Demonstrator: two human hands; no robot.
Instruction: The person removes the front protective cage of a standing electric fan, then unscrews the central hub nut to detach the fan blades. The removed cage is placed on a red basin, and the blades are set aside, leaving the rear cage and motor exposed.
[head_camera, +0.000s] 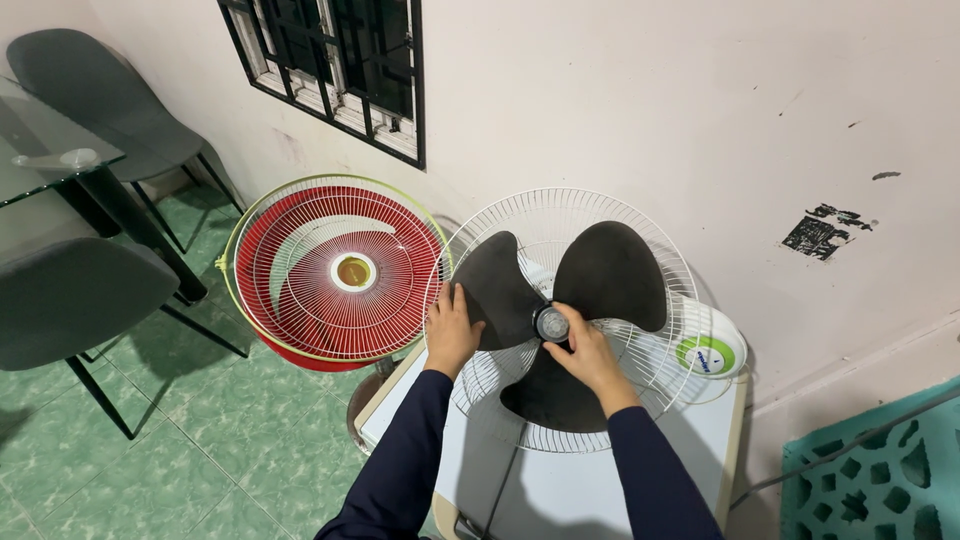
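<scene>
Head view, blade: the dark three-lobed fan blade (560, 320) lies flat in the white wire rear guard (640, 375) on the white table (690, 450), lobes at about ten, one and six o'clock.
Head view, hub: the grey spinner cap (552, 323) sits at the blade's centre, its axis pointing up toward you.
Head view, right hand: your right hand (590, 355) comes in from five o'clock of the hub, fingertips closed around the cap; it is the nearer hand.
Head view, left hand: your left hand (452, 330) lies at nine o'clock, fingers curled on the ten o'clock lobe's edge.
Head view, surroundings: a red fan (335, 270) stands at nine o'clock; a white front grille with green badge (708, 350) at three.
</scene>
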